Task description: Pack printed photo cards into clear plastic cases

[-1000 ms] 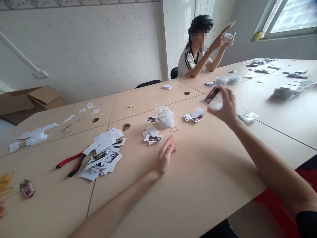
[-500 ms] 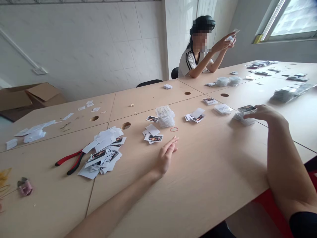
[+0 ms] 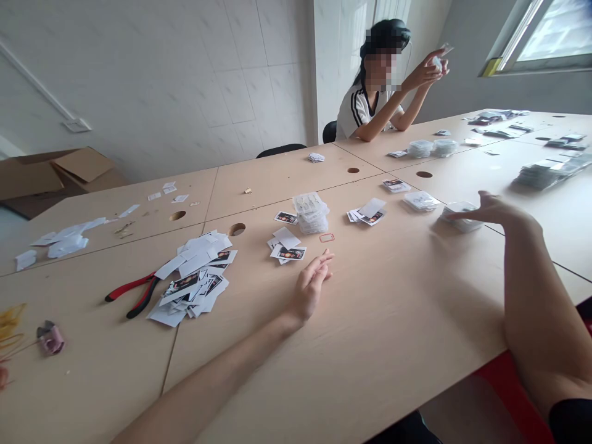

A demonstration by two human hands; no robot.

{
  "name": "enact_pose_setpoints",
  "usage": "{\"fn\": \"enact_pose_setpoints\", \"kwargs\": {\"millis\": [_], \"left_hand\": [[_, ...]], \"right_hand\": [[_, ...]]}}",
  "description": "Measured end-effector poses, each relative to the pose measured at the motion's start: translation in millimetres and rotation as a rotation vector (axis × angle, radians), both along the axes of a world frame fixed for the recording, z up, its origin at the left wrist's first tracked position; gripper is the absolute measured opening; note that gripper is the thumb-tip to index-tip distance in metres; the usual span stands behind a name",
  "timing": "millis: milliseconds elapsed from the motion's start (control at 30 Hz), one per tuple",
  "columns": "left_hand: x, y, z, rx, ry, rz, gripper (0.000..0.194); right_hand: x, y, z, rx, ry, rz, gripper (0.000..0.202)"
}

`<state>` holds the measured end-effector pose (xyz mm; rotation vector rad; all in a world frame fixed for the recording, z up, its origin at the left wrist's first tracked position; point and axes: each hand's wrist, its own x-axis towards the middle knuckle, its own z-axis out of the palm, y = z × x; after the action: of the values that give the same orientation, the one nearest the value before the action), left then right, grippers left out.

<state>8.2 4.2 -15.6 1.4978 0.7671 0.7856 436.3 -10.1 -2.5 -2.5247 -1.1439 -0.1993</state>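
My right hand (image 3: 506, 213) reaches to a stack of clear plastic cases (image 3: 464, 221) at the right, its thumb and fingers apart. One finger lies over the top of that stack; whether it touches is hard to tell. Nothing shows in its grasp. My left hand (image 3: 311, 287) rests side-on on the table, fingers stretched out loosely, holding nothing. Just beyond its fingertips lies a small red rectangular outline (image 3: 326, 237). Near it are a loose pile of printed cards (image 3: 289, 251) and a taller stack of clear plastic cases (image 3: 311, 214).
Red-and-black-handled pliers (image 3: 139, 293) lie beside a big heap of cards (image 3: 198, 283) at the left. More cards (image 3: 367, 213) and a flat stack of cases (image 3: 420, 201) sit mid-table. Across the table sits a person (image 3: 370, 111) holding something small and clear. The table has round holes (image 3: 237, 230).
The dark printed card on top of the right-hand stack of cases no longer shows there. My right hand has opened slightly. My left hand stays put; the view has shifted a little.
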Motion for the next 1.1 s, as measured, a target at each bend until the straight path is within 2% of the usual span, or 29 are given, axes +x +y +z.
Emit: {"fn": "enact_pose_setpoints", "kwargs": {"millis": [67,167,233,267,333,400,533,667,867,1100], "left_hand": [[0,1,-2.2,-0.005,-0.011,0.008,0.032],[0,2,-4.5,-0.002,-0.006,0.001,0.031],[0,2,-4.6,-0.008,-0.006,0.004,0.032],[0,1,-4.2,-0.010,-0.008,0.006,0.032],[1,1,-2.8,-0.007,-0.009,0.003,0.033],[0,0,-1.0,0.006,0.004,-0.006,0.032],[0,-2,1.7,0.021,0.043,-0.013,0.030],[-1,-2,3.5,0.024,0.060,-0.024,0.029],[0,-1,4.9,0.018,0.081,-0.036,0.029],[0,-1,3.9,0.039,0.057,-0.036,0.029]], "right_hand": [[-12,7,5.4,0.095,0.041,-0.042,0.096],[-37,22,12.6,0.396,-0.054,-0.005,0.080],[-57,34,11.4,0.538,-0.128,0.136,0.064],[-66,39,8.7,0.554,-0.148,0.236,0.059],[-83,49,-0.3,0.501,-0.177,0.387,0.057],[-95,55,-11.8,0.380,-0.223,0.452,0.059],[-99,59,-31.7,0.120,-0.272,0.333,0.059],[-92,56,-36.8,-0.069,-0.261,0.245,0.043],[-90,55,-30.6,-0.058,-0.265,0.211,0.034],[-70,54,-29.3,0.164,-0.204,0.187,0.036]]}}
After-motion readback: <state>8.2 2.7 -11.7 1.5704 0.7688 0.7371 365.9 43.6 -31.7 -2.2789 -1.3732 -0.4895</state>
